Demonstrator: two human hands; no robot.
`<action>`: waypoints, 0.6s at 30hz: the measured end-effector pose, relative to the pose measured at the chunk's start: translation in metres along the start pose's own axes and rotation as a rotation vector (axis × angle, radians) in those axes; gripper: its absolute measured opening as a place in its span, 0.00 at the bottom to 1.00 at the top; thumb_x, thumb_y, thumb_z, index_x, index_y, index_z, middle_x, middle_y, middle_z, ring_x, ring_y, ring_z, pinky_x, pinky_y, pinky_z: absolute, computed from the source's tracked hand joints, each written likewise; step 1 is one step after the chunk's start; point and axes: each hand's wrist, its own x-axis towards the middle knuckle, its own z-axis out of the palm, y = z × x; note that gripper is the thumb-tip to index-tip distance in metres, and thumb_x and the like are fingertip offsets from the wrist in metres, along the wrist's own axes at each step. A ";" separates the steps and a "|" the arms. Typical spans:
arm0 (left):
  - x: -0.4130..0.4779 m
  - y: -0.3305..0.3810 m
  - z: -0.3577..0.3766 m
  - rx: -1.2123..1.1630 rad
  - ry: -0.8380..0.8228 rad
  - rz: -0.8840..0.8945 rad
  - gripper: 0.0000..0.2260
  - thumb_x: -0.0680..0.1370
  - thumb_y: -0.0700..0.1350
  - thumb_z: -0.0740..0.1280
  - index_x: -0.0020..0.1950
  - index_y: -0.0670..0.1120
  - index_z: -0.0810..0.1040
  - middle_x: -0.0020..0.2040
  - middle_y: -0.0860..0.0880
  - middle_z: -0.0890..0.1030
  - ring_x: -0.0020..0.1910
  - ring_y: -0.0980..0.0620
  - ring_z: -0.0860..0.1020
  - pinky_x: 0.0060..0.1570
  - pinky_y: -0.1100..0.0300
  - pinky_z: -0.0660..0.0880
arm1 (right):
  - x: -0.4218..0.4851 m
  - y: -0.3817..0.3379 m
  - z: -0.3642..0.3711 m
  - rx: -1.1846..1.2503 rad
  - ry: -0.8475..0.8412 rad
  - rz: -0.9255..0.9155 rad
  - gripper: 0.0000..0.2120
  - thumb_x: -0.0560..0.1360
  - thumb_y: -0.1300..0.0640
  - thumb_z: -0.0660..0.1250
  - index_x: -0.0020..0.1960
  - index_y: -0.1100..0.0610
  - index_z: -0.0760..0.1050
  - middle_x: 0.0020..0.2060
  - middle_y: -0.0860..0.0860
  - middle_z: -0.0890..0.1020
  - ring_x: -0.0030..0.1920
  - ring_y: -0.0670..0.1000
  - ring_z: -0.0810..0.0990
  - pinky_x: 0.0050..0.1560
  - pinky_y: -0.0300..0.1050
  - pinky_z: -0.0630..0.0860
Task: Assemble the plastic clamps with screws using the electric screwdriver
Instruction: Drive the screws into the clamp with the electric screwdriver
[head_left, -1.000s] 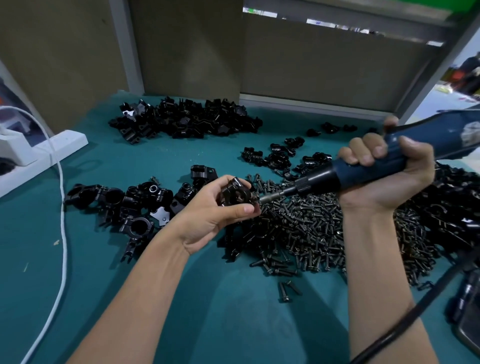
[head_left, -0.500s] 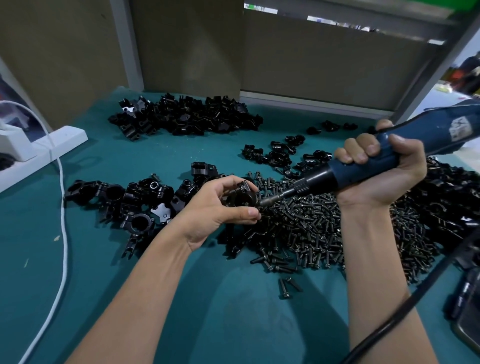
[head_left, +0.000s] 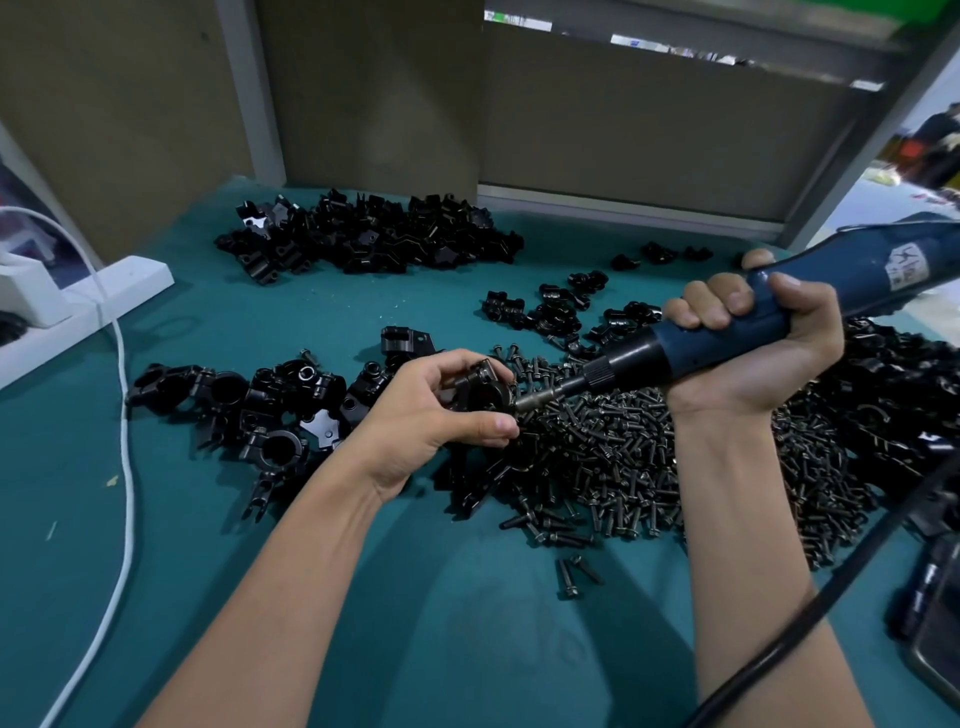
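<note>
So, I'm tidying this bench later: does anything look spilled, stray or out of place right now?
Nothing serious. A couple of screws lie apart from the big screw pile, nearer the person on the green mat. The white cord trails loose across the mat's left side. No damage is visible.

Black clamp (head_left: 480, 397) in left hand (head_left: 431, 415), right hand (head_left: 753, 348) around blue screwdriver (head_left: 727, 332), bit against clamp.

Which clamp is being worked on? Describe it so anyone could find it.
Find the screw heap mid-table. At its left edge the left hand pinches one black clamp. Only this one is held, with the bit of the blue screwdriver against it.
</note>
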 end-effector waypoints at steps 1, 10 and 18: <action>0.000 0.000 0.000 0.006 0.002 -0.001 0.18 0.61 0.34 0.78 0.49 0.45 0.84 0.47 0.42 0.85 0.46 0.39 0.85 0.43 0.55 0.82 | 0.000 0.000 0.000 -0.001 0.000 -0.002 0.05 0.64 0.56 0.58 0.40 0.55 0.68 0.23 0.46 0.68 0.22 0.45 0.66 0.26 0.36 0.64; 0.000 0.001 0.003 0.003 0.006 -0.002 0.18 0.61 0.34 0.78 0.49 0.45 0.83 0.49 0.40 0.83 0.47 0.38 0.85 0.43 0.56 0.82 | -0.001 -0.001 0.001 -0.011 0.016 -0.003 0.06 0.64 0.56 0.58 0.39 0.55 0.68 0.23 0.46 0.68 0.22 0.45 0.66 0.26 0.36 0.64; -0.002 0.000 0.003 -0.007 -0.024 -0.013 0.17 0.62 0.34 0.78 0.47 0.46 0.82 0.45 0.47 0.84 0.48 0.38 0.84 0.44 0.55 0.82 | -0.001 0.000 -0.001 -0.015 0.015 0.001 0.06 0.63 0.56 0.58 0.40 0.55 0.68 0.23 0.46 0.68 0.22 0.45 0.66 0.26 0.36 0.65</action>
